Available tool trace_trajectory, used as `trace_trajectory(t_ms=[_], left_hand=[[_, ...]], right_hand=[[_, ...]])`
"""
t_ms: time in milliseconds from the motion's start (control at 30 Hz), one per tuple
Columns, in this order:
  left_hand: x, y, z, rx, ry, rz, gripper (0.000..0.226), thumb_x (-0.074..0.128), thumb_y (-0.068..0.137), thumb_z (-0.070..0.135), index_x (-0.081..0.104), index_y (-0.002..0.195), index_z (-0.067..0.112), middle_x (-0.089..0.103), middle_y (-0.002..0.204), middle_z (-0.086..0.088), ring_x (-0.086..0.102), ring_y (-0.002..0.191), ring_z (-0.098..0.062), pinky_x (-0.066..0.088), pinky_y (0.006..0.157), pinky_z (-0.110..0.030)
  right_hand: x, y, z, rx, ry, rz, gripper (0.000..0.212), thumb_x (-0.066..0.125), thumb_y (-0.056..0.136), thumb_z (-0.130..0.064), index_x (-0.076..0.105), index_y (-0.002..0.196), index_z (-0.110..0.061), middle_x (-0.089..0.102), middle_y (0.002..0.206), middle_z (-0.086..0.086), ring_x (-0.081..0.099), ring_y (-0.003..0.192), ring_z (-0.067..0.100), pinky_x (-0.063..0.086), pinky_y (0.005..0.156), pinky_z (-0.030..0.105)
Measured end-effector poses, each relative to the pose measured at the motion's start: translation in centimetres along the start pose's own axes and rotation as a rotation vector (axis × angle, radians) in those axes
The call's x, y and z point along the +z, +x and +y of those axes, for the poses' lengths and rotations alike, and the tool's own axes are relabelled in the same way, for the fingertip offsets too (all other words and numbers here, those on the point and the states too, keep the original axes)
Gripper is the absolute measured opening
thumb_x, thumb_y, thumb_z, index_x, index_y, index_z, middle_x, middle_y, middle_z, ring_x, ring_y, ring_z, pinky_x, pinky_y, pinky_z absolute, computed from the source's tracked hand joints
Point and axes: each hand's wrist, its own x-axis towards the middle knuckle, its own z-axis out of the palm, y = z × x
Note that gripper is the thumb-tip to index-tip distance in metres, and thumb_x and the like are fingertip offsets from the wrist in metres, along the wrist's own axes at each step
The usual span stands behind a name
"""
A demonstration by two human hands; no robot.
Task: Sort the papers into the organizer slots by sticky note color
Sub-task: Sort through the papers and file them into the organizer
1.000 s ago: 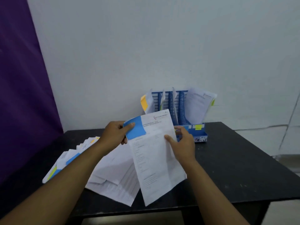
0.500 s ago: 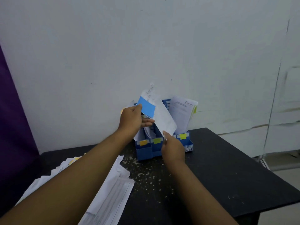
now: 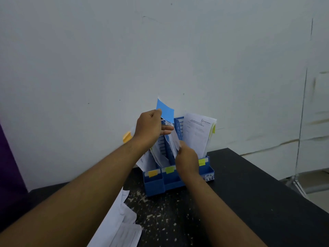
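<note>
Paper (image 3: 173,139) with a blue note (image 3: 165,111) stands partly down in the organizer (image 3: 154,186) at the tabletop's (image 3: 249,193) far edge; your left hand (image 3: 149,129) pinches its top, your right hand (image 3: 187,159) pinches its side lower down.

Head camera looks down, close over the organizer (image 3: 178,182).

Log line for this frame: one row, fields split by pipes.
phase: inserting blue-note paper into organizer | left hand: pinches paper top | right hand: holds lower edge
</note>
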Motion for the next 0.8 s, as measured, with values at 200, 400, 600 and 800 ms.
trace_trajectory(t_ms=[200, 400, 600, 800], left_hand=[[0.3, 1.4, -3.1, -0.043, 0.007, -0.008, 0.024, 0.046, 0.113, 0.030, 0.065, 0.100, 0.024, 0.071, 0.120, -0.006, 0.080, 0.077, -0.024, 0.067, 0.063, -0.033], [-1.5, 1.0, -8.4, -0.101, 0.092, -0.006, 0.036, 0.052, 0.111, 0.030, 0.063, 0.142, 0.017, 0.074, 0.122, -0.002, 0.080, 0.082, -0.020, 0.067, 0.070, -0.041], [-3.9, -1.4, -12.2, -0.173, 0.144, -0.024, 0.046, 0.058, 0.109, 0.025, 0.053, 0.154, 0.017, 0.068, 0.133, -0.005, 0.079, 0.087, -0.017, 0.067, 0.068, -0.037], [-6.7, -4.0, -14.5, -0.150, 0.224, -0.012, 0.033, 0.062, 0.106, 0.024, 0.066, 0.139, 0.022, 0.073, 0.112, 0.005, 0.076, 0.090, -0.014, 0.067, 0.068, -0.035]], right_hand=[[3.7, 3.7, 1.9, 0.057, 0.062, -0.113, 0.035, 0.045, 0.104, -0.009, 0.058, 0.134, -0.022, 0.069, 0.104, 0.013, 0.061, 0.084, 0.030, 0.052, 0.065, 0.037], [6.4, 4.9, 3.8, 0.182, -0.007, -0.238, 0.033, 0.047, 0.103, -0.016, 0.053, 0.136, -0.015, 0.067, 0.119, 0.020, 0.064, 0.102, 0.042, 0.052, 0.080, 0.042], [6.5, 4.0, 3.7, 0.221, -0.158, -0.267, 0.019, 0.052, 0.102, -0.012, 0.065, 0.115, -0.006, 0.071, 0.113, 0.019, 0.067, 0.104, 0.039, 0.055, 0.078, 0.041], [6.6, 1.2, 2.3, 0.221, -0.173, -0.114, 0.043, 0.056, 0.097, -0.012, 0.051, 0.139, -0.007, 0.059, 0.132, 0.016, 0.053, 0.120, 0.035, 0.053, 0.095, 0.046]])
